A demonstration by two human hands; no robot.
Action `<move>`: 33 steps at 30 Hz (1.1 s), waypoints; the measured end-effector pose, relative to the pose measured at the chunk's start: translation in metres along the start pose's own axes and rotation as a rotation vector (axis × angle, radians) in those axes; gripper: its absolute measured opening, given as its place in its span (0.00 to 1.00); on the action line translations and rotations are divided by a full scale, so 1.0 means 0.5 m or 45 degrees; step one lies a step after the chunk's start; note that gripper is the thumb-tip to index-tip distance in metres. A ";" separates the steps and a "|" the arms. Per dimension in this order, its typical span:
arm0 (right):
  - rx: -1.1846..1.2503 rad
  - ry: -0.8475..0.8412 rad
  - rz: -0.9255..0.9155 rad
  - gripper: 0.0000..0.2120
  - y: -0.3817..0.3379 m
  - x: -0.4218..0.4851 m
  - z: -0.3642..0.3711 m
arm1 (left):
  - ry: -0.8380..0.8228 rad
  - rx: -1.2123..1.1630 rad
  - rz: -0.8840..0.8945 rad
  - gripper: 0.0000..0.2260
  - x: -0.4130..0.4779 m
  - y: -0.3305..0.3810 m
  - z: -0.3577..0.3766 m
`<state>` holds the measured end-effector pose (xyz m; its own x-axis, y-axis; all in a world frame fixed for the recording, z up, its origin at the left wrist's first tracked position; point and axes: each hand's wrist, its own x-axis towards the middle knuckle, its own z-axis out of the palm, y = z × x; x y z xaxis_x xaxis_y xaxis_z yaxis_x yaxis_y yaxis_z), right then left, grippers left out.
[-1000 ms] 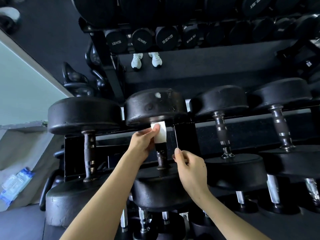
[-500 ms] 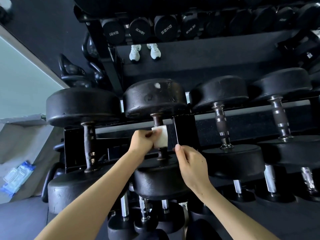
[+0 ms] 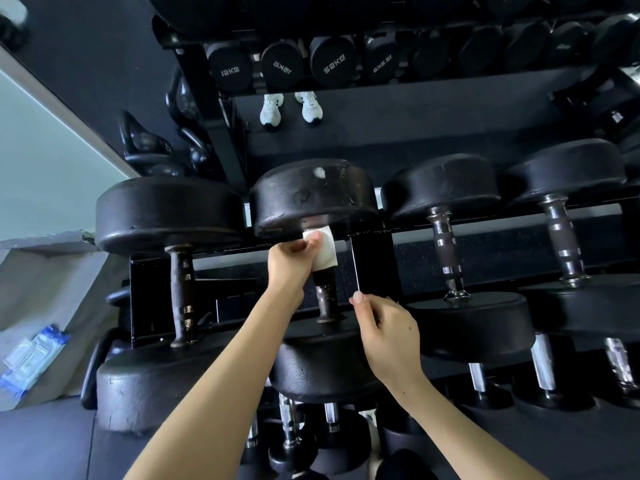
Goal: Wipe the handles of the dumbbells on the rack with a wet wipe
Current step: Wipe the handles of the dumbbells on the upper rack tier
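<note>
A white wet wipe (image 3: pixel 325 249) is wrapped round the far end of a dark dumbbell handle (image 3: pixel 325 296), right under the far weight head (image 3: pixel 311 199). My left hand (image 3: pixel 291 265) grips the wipe against that handle. My right hand (image 3: pixel 384 332) rests on the near weight head (image 3: pixel 322 365) of the same dumbbell, fingers loosely curled, thumb up by the rack's upright post (image 3: pixel 372 261). It holds nothing.
Large black dumbbells flank this one: a rusty-handled one (image 3: pixel 181 289) at left and chrome-handled ones (image 3: pixel 446 251) (image 3: pixel 564 237) at right. Smaller dumbbells sit on a lower tier (image 3: pixel 291 424). A blue wipes pack (image 3: pixel 31 358) lies at far left. A mirror behind reflects white shoes (image 3: pixel 291 107).
My left hand slid the wipe down the handle half a second ago and has now pushed it back up against the far weight head. My right hand has stayed on the near head.
</note>
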<state>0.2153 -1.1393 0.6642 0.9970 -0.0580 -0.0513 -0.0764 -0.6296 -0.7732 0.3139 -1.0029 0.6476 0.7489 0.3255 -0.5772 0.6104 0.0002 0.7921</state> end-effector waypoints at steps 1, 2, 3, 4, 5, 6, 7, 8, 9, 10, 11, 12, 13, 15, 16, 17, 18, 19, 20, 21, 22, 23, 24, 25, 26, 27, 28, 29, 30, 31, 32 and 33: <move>-0.010 0.009 -0.012 0.29 0.000 0.000 0.001 | 0.057 0.161 0.137 0.15 -0.007 0.000 0.005; -0.021 0.017 -0.020 0.29 0.000 0.000 0.001 | 0.096 0.266 0.258 0.19 -0.015 0.000 0.008; -0.028 0.020 -0.022 0.29 0.000 0.000 0.001 | 0.115 0.327 0.346 0.22 -0.021 -0.001 0.009; -0.028 0.020 -0.023 0.29 -0.001 0.000 0.001 | 0.118 0.371 0.413 0.23 -0.025 -0.002 0.008; -0.019 0.018 -0.025 0.27 -0.002 0.000 0.000 | 0.102 0.423 0.465 0.23 -0.027 -0.004 0.005; -0.006 0.015 -0.026 0.25 -0.005 0.000 -0.002 | 0.068 0.489 0.502 0.23 -0.027 -0.007 0.001; 0.009 0.012 -0.026 0.22 -0.008 0.000 -0.003 | 0.023 0.560 0.527 0.22 -0.026 -0.011 -0.004; 0.022 0.006 -0.027 0.21 -0.010 0.000 -0.005 | -0.021 0.621 0.545 0.22 -0.023 -0.012 -0.009; 0.033 -0.002 -0.025 0.21 -0.010 0.000 -0.006 | -0.062 0.663 0.549 0.21 -0.021 -0.012 -0.015; 0.039 -0.008 -0.024 0.21 -0.009 0.001 -0.007 | -0.107 0.676 0.544 0.20 -0.020 -0.010 -0.022; 0.044 -0.014 -0.027 0.21 -0.009 0.001 -0.009 | -0.157 0.675 0.531 0.18 -0.019 -0.010 -0.028; 0.052 -0.019 -0.027 0.21 -0.009 0.001 -0.010 | -0.202 0.688 0.518 0.16 -0.022 -0.012 -0.035; 0.062 -0.023 -0.024 0.21 -0.010 0.001 -0.012 | -0.246 0.721 0.502 0.14 -0.027 -0.019 -0.042; 0.085 -0.016 -0.010 0.21 -0.009 0.001 -0.012 | -0.358 0.831 0.469 0.15 -0.037 -0.044 -0.053; 0.089 -0.014 -0.004 0.21 -0.009 0.002 -0.011 | -0.410 0.900 0.457 0.16 -0.041 -0.053 -0.057; 0.087 -0.020 0.001 0.21 -0.008 0.002 -0.011 | -0.449 0.974 0.447 0.17 -0.044 -0.054 -0.060; 0.084 -0.032 0.008 0.21 -0.009 0.001 -0.011 | -0.483 1.045 0.437 0.18 -0.042 -0.047 -0.063; 0.085 -0.050 0.022 0.21 -0.009 0.001 -0.012 | -0.518 1.128 0.439 0.19 -0.037 -0.037 -0.066; 0.084 -0.071 0.043 0.22 -0.008 0.000 -0.013 | -0.557 1.225 0.450 0.19 -0.032 -0.026 -0.068; 0.076 -0.091 0.068 0.23 -0.009 -0.001 -0.015 | -0.585 1.330 0.465 0.20 -0.032 -0.014 -0.068; 0.065 -0.100 0.085 0.23 -0.011 -0.002 -0.016 | -0.589 1.423 0.481 0.20 -0.033 -0.005 -0.069; 0.057 -0.099 0.095 0.23 -0.013 -0.002 -0.016 | -0.593 1.484 0.488 0.21 -0.034 -0.001 -0.071; 0.053 -0.092 0.097 0.24 -0.015 -0.003 -0.016 | -0.610 1.510 0.489 0.21 -0.034 -0.002 -0.072; 0.049 -0.084 0.095 0.25 -0.017 -0.003 -0.015 | -0.625 1.512 0.483 0.21 -0.036 -0.003 -0.073; 0.048 -0.079 0.093 0.25 -0.017 -0.003 -0.015 | -0.633 1.487 0.465 0.21 -0.034 -0.009 -0.074; 0.056 -0.073 0.087 0.24 -0.018 -0.003 -0.016 | -0.639 1.390 0.428 0.21 -0.031 -0.015 -0.074; 0.068 -0.067 0.078 0.23 -0.018 -0.003 -0.016 | -0.654 1.235 0.366 0.20 -0.028 -0.024 -0.072; 0.079 -0.058 0.071 0.22 -0.017 -0.004 -0.017 | -0.653 1.031 0.293 0.19 -0.029 -0.032 -0.072; 0.088 -0.045 0.067 0.22 -0.018 -0.004 -0.017 | -0.636 0.846 0.235 0.17 -0.034 -0.035 -0.072; 0.098 -0.034 0.064 0.22 -0.019 -0.005 -0.017 | -0.619 0.713 0.177 0.15 -0.044 -0.036 -0.073; 0.112 -0.025 0.063 0.22 -0.018 -0.004 -0.016 | -0.614 0.612 0.116 0.13 -0.051 -0.039 -0.074; 0.128 -0.018 0.068 0.23 -0.017 -0.004 -0.015 | -0.625 0.506 0.052 0.11 -0.054 -0.043 -0.075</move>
<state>0.2139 -1.1399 0.6758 0.9917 -0.0781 -0.1024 -0.1285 -0.5449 -0.8286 0.2710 -0.9760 0.6538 0.7471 -0.1536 -0.6468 0.5576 -0.3850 0.7355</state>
